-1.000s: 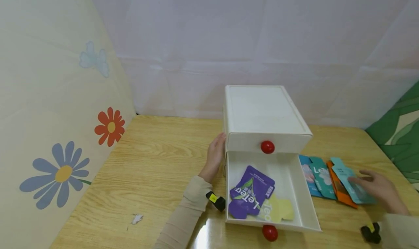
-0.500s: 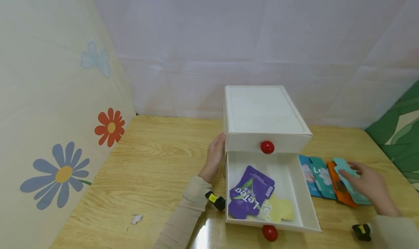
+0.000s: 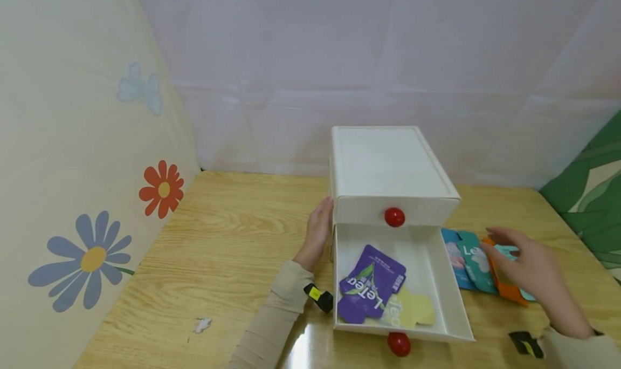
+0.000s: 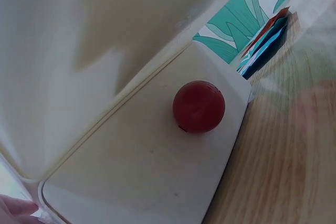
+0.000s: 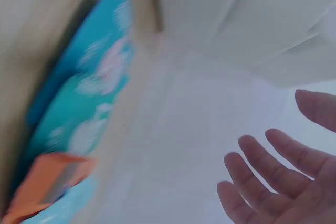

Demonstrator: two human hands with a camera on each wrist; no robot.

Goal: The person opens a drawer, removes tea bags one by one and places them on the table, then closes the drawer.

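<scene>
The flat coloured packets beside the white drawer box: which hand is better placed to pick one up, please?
Probably the right hand: it hovers open over the flat coloured packets, while the left hand rests against the white drawer box.

This looks like a small staged corner of a home or playroom, set up as a booth. A light wooden table point(image 3: 233, 239) stands boxed in by soft fabric: a pale, creased sheet point(image 3: 368, 67) hangs behind it, a cream cloth printed with flowers point(image 3: 92, 258) closes the left side, and a green leaf print point(image 3: 599, 191) the right. On the table sits a little white drawer box point(image 3: 388, 166) with red knobs point(image 3: 394, 217), beside colourful snack packets point(image 3: 468, 261).
</scene>
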